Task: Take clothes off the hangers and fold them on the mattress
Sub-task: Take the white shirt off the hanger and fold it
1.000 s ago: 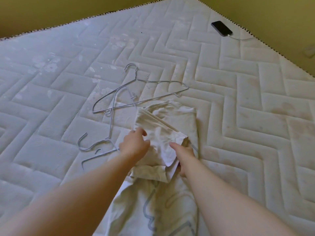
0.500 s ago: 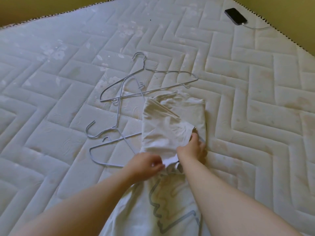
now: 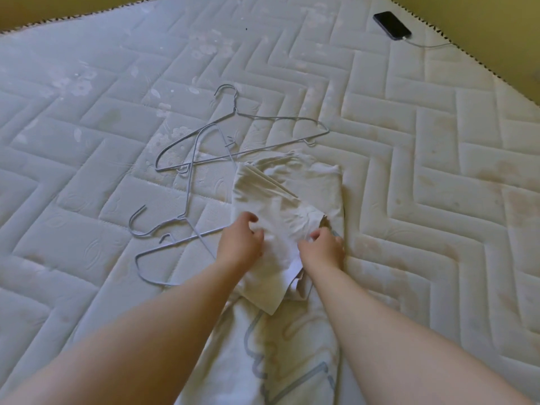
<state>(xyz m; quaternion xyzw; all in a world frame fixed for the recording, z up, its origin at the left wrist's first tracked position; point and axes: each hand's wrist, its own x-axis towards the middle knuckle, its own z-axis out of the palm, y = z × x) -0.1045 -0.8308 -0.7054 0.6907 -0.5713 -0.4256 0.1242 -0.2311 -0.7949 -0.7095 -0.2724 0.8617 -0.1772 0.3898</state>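
Folded garment (image 3: 287,197) is laid flat on the mattress (image 3: 409,176), hangers (image 3: 234,108) set aside bare. Its near edge is pinched by curled fingers of left hand (image 3: 241,245) and right hand (image 3: 321,251), probably to square the fold.

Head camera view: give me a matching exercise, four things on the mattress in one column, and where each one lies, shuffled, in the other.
Things:
1. smartphone
2. wire hangers
3. folded white garment
4. grey-printed garment

Places:
A. gripped by the left hand and right hand
B. far right corner of the mattress, plugged into a cable
C. nearest the camera, partly under the folded one
D. bare, lying left of the folded one

Pairs: 1-B, 2-D, 3-A, 4-C.
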